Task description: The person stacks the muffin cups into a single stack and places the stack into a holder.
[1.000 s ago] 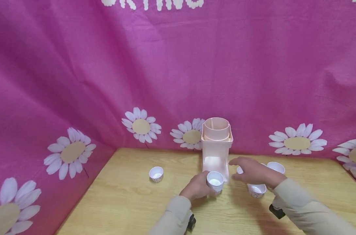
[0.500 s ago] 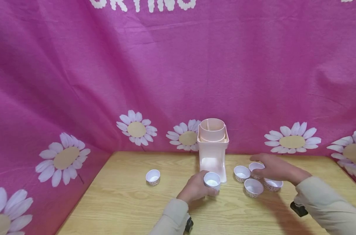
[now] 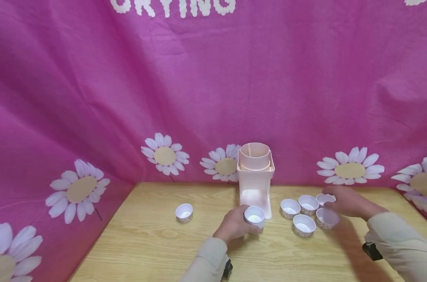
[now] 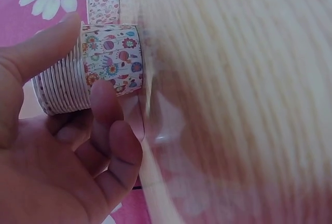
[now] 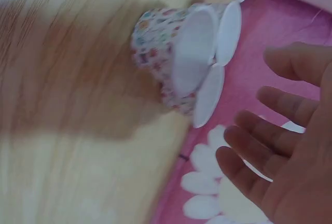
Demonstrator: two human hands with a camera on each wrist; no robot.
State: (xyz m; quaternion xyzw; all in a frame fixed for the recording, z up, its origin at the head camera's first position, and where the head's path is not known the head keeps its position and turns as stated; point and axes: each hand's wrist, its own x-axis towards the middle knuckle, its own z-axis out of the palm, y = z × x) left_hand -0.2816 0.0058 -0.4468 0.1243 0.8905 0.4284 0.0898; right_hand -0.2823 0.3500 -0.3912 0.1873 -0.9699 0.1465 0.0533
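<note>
In my left hand [image 3: 236, 225] is a nested stack of printed paper baking cups [image 3: 254, 215], gripped between thumb and fingers. Many stacked rims and a flowered side of the paper cups [image 4: 111, 58] show in the left wrist view. My right hand [image 3: 350, 201] hovers at the right rear, over the edge of a group of single white-lined cups [image 3: 304, 225]. Its fingers [image 5: 244, 177] are spread and relaxed, apart from the cups [image 5: 194, 50] in the right wrist view. Part of the rearmost cup [image 3: 325, 199] is hidden behind this hand.
A pale pink stand with a round tube on top [image 3: 255, 168] stands at the back of the wooden table [image 3: 146, 243], just behind the stack. One lone cup [image 3: 184, 212] sits to the left. A pink flowered cloth [image 3: 213, 98] hangs behind the table.
My right hand has moved rightward from beside the pink stand, across the group of cups to its far right, uncovering cups it had hidden. My left hand keeps holding the stack near the same place.
</note>
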